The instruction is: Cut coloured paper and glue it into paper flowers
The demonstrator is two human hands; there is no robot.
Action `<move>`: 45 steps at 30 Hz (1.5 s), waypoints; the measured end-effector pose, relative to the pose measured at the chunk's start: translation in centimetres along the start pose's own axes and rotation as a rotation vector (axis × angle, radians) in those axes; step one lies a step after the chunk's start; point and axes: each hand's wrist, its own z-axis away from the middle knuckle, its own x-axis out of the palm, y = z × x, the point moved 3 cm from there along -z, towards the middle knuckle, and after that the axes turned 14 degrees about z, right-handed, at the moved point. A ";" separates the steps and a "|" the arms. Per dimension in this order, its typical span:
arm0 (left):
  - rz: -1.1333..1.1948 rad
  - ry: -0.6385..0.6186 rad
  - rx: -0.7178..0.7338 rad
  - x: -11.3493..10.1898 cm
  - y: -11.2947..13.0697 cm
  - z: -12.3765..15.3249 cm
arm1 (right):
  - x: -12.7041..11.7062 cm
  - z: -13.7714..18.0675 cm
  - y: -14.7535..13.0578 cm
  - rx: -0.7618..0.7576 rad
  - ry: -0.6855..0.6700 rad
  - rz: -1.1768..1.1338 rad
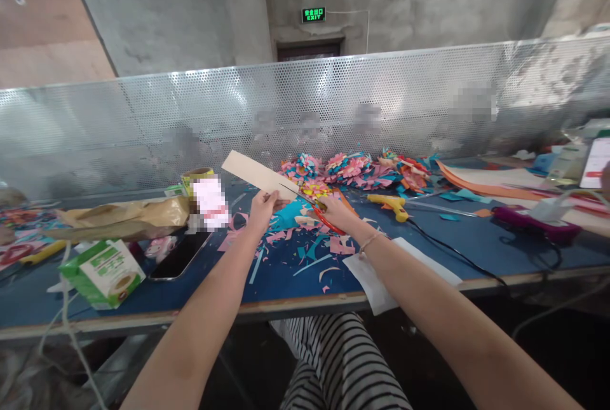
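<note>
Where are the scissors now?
The scissors are near the head view's centre, in the right hand, blades at the cream strip held by the left hand.

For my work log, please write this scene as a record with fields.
Left-hand grip: on a cream rectangular paper strip
Right-hand grip: on red-handled metal scissors, blades at the strip's right end
Behind the strip: multicoloured ruffled paper flowers
Right side: yellow plastic glue gun
Left side: green-and-white cardboard box
Surface: blue tabletop with coloured paper scraps
</note>
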 end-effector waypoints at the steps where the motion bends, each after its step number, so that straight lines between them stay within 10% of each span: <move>1: 0.000 0.005 -0.003 0.0 0.1 0.0 | 0.0 -0.1 0.1 -0.006 0.005 0.013; 45: 0.006 0.019 -0.164 1.1 0.3 0.9 | -0.5 -0.5 -0.1 0.071 -0.150 0.125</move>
